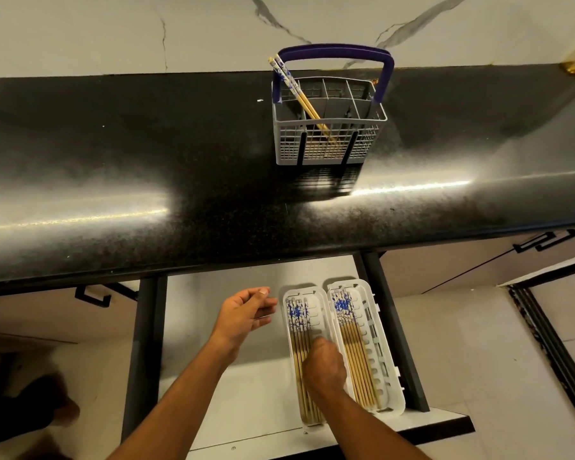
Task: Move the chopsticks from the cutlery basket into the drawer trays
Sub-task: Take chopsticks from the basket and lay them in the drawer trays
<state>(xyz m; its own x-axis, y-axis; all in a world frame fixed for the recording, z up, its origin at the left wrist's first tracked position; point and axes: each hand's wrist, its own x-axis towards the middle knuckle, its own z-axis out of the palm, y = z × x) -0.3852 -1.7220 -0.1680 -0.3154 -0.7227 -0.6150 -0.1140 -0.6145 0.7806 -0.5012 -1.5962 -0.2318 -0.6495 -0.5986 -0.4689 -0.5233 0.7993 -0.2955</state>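
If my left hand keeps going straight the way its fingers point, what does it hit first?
Probably the left tray: the left hand's fingers point right toward its near rim, above the drawer floor. Height is unclear, so it might pass over the rim.

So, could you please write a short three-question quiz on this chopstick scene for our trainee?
1. True or false: the cutlery basket is empty.
2. Which tray does the right hand reach into: A, the left tray, or B, the right tray?
3. What is the left hand holding?

Key: 1 false, a pair of chopsticks remains. 2 A. 3 nothing visible; it hovers over the drawer.
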